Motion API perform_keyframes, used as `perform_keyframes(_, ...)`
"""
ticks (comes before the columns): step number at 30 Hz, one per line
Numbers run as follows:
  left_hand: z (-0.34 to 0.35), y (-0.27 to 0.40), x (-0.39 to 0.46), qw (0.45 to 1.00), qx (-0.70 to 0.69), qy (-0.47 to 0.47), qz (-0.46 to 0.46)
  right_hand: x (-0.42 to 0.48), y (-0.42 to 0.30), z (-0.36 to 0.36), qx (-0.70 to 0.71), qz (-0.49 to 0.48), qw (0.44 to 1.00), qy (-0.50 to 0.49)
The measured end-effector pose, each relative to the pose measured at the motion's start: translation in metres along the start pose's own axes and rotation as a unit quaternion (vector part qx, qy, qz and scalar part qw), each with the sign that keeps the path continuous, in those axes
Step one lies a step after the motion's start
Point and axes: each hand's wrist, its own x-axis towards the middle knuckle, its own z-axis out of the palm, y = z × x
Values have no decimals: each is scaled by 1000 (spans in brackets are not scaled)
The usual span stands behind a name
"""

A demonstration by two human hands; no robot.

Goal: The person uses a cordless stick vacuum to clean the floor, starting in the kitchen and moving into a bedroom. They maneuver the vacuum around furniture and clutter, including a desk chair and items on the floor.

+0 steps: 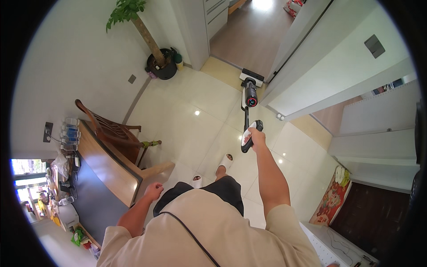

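Observation:
My right hand (258, 137) grips the white-and-black loop handle (247, 142) of an upright floor cleaner, possibly a wet-dry vacuum. From the handle a thin black tube (246, 116) runs to the dark motor body (252, 93), whose round display glows red. Its white-and-black floor head (252, 77) rests at the doorway threshold, close to the door frame. My left hand (154, 191) hangs beside the wooden desk end, fingers loosely curled, with nothing visible in it.
A potted plant (161, 68) stands by the wall. A wooden chair (115, 128) is against the desk (100, 160), which holds bottles (70, 133) and clutter. Beyond the threshold lies wood flooring (247, 40). At right are a red patterned mat (328, 203) and a dark door (367, 217).

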Motion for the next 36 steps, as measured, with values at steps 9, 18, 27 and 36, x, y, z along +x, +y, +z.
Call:
perform_keyframes(9,9,123,47,995,54,8,78,-101,49,-104,-99,28,994,-23)
perform_keyframes(18,2,251,105,972,124,-53,194,-228,28,-255,-412,134,901,32)
perform_keyframes(27,-43,284,182,968,111,-78,209,-214,26,-187,-547,69,832,64)
perform_keyframes(36,-160,238,285,981,56,6,184,-67,-56,82,-568,-69,820,17)
